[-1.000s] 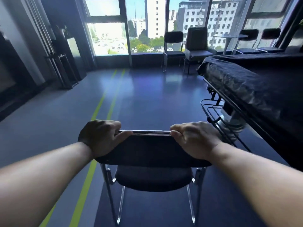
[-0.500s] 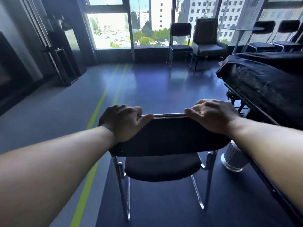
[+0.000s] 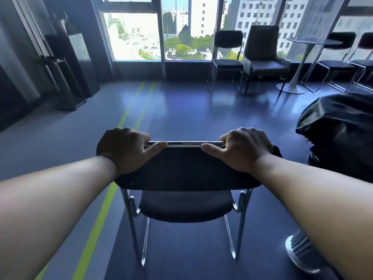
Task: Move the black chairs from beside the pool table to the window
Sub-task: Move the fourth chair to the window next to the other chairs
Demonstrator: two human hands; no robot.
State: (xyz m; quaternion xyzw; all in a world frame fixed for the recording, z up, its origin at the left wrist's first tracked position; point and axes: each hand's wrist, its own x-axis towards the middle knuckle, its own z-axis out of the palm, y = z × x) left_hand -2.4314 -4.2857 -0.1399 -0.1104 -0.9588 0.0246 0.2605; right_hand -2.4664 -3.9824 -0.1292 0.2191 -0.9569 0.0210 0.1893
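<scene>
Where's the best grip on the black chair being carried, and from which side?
Top edge of the backrest, from behind. The black chair faces away, so its backrest top is nearest and bare. Left hand and right hand already clamp it near either end, fingers over the front, thumbs along the top edge.

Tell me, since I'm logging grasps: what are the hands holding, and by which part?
Both the left hand and right hand grip the black chair by the top edge of its backrest.
</scene>
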